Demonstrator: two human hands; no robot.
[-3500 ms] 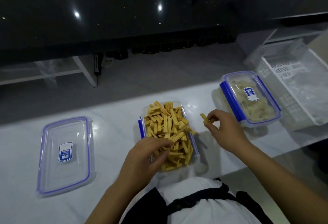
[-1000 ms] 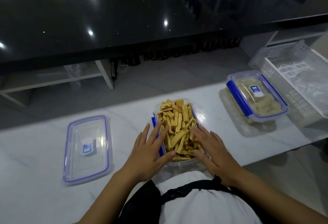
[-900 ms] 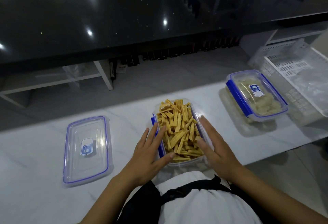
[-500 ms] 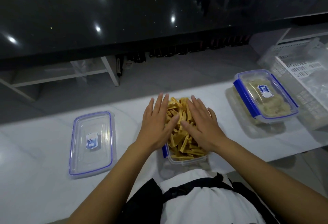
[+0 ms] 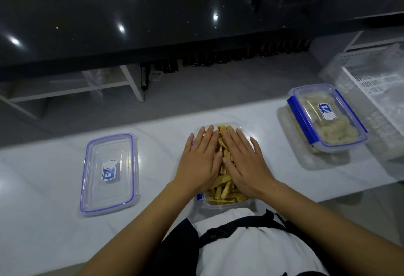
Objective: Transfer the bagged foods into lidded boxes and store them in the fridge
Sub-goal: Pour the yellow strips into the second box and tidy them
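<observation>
A clear plastic box (image 5: 227, 204) heaped with yellow food sticks (image 5: 220, 190) stands at the counter's near edge, right in front of me. My left hand (image 5: 200, 162) and my right hand (image 5: 244, 162) lie flat side by side on top of the sticks, fingers straight, pressing down. The box's loose lid (image 5: 108, 174), clear with a blue seal and a blue label, lies flat on the counter to the left. A second box (image 5: 328, 116), lidded with blue clips and holding pale food, stands at the right.
The white marble counter (image 5: 43, 221) runs left to right, with a black glossy ledge (image 5: 153, 13) behind it. A white slatted basket (image 5: 376, 92) with clear plastic bags sits at the far right, beside the lidded box.
Both hands moved from the box's sides onto the top of the sticks and now lie flat on them, slid a little toward me. The lid and the lidded box stayed put.
</observation>
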